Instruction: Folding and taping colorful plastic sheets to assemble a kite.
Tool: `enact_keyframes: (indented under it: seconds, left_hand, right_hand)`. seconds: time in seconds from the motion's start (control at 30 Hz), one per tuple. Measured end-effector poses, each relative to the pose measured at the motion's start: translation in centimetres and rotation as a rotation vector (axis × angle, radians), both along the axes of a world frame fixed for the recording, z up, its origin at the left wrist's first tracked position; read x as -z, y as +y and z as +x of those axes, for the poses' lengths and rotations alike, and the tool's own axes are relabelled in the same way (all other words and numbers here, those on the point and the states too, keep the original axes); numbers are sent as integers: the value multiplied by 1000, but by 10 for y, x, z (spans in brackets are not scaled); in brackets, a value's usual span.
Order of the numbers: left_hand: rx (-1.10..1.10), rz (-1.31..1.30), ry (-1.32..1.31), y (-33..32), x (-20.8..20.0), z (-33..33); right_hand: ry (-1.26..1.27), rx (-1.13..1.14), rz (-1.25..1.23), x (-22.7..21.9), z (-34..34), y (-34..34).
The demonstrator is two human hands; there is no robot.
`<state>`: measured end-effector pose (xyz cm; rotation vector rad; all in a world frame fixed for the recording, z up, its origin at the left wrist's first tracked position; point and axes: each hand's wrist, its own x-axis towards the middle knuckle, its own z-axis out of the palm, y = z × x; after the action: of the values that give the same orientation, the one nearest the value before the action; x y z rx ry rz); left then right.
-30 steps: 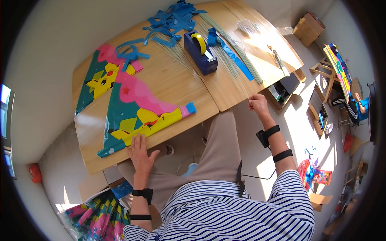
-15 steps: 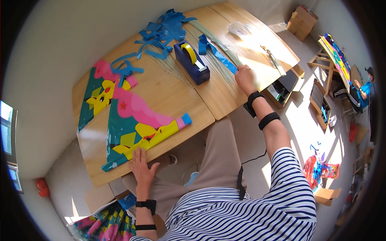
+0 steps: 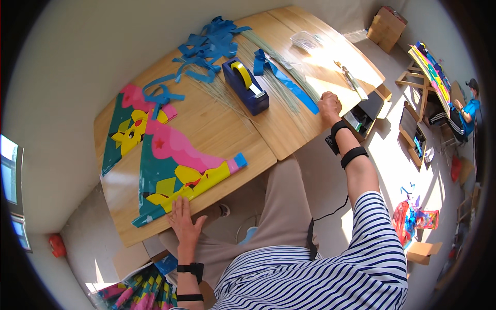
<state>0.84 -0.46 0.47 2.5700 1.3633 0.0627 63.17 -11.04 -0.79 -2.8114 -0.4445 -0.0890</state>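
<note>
A triangular printed plastic sheet (image 3: 175, 147) in pink, green and yellow, like a kite sail, lies near the table's front edge. Its near side is a long yellow and green strip, with a blue patch at the right end. My left hand (image 3: 184, 222) rests on this near edge, fingers stretched out. My right hand (image 3: 329, 107) is closed at the near ends of a bundle of thin pale rods (image 3: 289, 64); its fingers hide what they hold. Just left of it lies the end of a flat blue ribbon (image 3: 297, 92). A dark blue tape dispenser (image 3: 248, 90) with yellow core stands mid-table.
A second printed sheet (image 3: 124, 129) lies at the left. Tangled blue ribbon (image 3: 214, 41) heaps at the back; a clear plastic box (image 3: 305, 40) and a metal tool (image 3: 351, 80) are at the right. Folded printed sheets (image 3: 139, 292) fill a box below. Another person (image 3: 467, 111) sits far right.
My right hand has moved right and slightly nearer, off the blue ribbon's end, which now shows. My left hand stays on the sheet's edge.
</note>
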Motion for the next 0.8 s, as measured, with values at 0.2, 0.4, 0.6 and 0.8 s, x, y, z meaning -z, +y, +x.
enact_keyframes:
  seconds: [0.2,0.4,0.6,0.8]
  left_hand:
    - [1,7,-13,1,1,-3]
    - [6,15,-33,1,3,0]
    - [-8,24,-40,-2,6,-2]
    - [-1,18,-65,-2,7,-2]
  right_hand:
    - [-13,-40,53,-6,-7,-7]
    - [41,-10,45,-20,-13,-36]
    - [420,-117,316,-17,-36,-159]
    - [869,18,425,-51,-87,-226]
